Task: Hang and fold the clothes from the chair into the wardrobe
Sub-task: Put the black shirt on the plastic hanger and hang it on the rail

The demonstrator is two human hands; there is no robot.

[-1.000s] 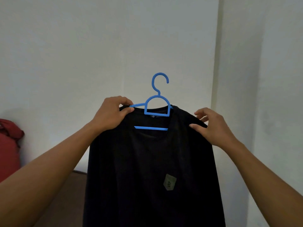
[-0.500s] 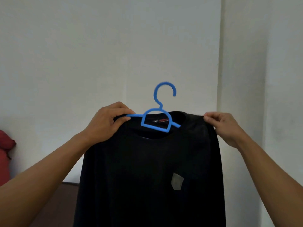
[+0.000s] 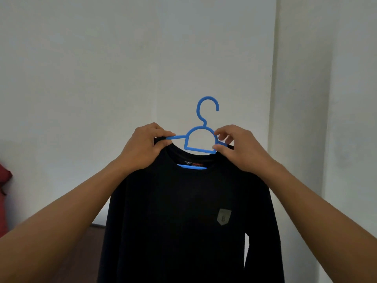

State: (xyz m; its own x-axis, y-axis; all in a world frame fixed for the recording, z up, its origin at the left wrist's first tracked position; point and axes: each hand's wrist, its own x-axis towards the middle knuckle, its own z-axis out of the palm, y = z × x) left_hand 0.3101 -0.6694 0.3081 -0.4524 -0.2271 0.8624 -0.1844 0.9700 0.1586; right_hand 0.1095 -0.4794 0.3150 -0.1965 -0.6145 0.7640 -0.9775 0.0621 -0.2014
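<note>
A black long-sleeved shirt [image 3: 183, 211] with a small grey chest patch hangs on a blue plastic hanger [image 3: 201, 137], held up in front of a white wall. The hanger's hook points up and curls to the right. My left hand [image 3: 144, 149] grips the shirt's left shoulder together with the hanger's arm. My right hand [image 3: 236, 148] pinches the right side of the collar at the hanger's arched centre. The hanger's lower bar shows blue through the neck opening. The wardrobe and the chair are out of view.
A white wall [image 3: 102, 68] fills the background, with a vertical corner edge [image 3: 274, 99] at the right. A red fabric thing [image 3: 5, 201] sits at the far left edge. A dark brown surface [image 3: 85, 258] lies low behind the shirt.
My right hand has moved inward from the shirt's right shoulder to the collar by the hanger's centre. The hanger now sits level with both shoulders draped over it.
</note>
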